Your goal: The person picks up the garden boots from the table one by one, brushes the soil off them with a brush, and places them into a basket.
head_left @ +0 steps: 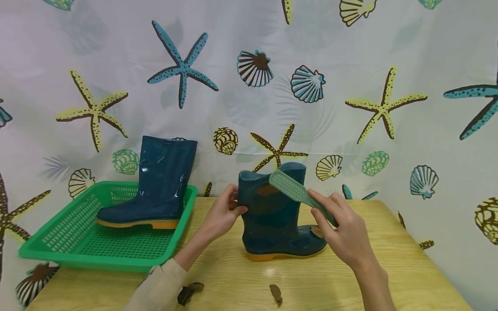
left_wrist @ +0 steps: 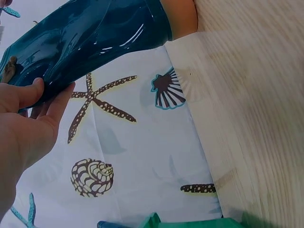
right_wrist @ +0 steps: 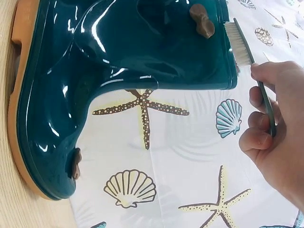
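Observation:
A dark teal rubber boot (head_left: 268, 220) with a tan sole stands upright on the table, toe to the right. My left hand (head_left: 225, 212) holds the back of its shaft below the rim, thumb on the near side; the left wrist view shows the thumb and fingers against the glossy shaft (left_wrist: 95, 35). In my right hand (head_left: 346, 226) is a green-handled scrub brush (head_left: 289, 186), gripped by its handle. Its pale bristles (right_wrist: 237, 45) face the boot's top edge. A brown, mud-like lump (right_wrist: 203, 21) sticks to the shaft, and another brown patch (right_wrist: 76, 164) is on the toe.
To the left, a green plastic basket (head_left: 180, 231) bears a second dark blue-teal boot (head_left: 163, 177), standing upright. Brown and dark scraps (head_left: 276, 294) lie on the wooden table (head_left: 233, 285) near its front. Behind hangs a white curtain (head_left: 241, 26) with starfish and shell prints.

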{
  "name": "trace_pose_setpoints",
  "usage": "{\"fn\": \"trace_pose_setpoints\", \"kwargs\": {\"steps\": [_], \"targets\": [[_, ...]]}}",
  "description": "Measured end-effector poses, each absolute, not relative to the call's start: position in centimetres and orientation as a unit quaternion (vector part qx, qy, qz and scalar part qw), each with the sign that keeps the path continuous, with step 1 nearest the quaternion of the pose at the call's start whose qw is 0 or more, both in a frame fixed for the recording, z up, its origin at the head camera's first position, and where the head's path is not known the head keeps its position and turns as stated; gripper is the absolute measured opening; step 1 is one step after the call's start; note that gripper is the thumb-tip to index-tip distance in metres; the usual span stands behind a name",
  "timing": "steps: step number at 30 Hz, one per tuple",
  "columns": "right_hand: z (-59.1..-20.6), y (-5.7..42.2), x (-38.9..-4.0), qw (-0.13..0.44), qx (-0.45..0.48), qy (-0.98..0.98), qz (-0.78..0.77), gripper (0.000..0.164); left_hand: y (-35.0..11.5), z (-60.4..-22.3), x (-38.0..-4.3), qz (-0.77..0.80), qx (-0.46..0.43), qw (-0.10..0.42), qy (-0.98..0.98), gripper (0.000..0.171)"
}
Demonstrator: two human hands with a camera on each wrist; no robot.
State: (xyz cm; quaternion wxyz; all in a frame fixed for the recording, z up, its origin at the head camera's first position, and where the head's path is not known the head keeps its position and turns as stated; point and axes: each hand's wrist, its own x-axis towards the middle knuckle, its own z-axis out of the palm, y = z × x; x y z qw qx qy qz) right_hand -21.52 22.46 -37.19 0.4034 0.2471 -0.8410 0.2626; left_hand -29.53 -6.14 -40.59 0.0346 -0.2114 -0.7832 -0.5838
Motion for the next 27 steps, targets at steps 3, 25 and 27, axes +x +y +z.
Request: {"fn": "trace_pose_setpoints", "kwargs": {"steps": [3, 25, 27], "targets": [[-37.3, 22.3, -21.5, 0.400, 0.249, -0.842, 0.262, 0.051, -7.1, -40.6, -29.0, -0.579, -0.217, 0.038, -0.785, 0.034], [-36.7, 20.5, -20.5, 0.374, 0.313, -0.833, 0.263, 0.055, -12.9, -39.9, -25.9, -0.498, -0.272, 0.049, -0.822, 0.048], [-36.7, 20.5, -20.5, 0.371, 0.316, -0.834, 0.260, 0.055, -13.1, -40.1, -25.9, -0.498, -0.270, 0.043, -0.823, 0.047]]}}
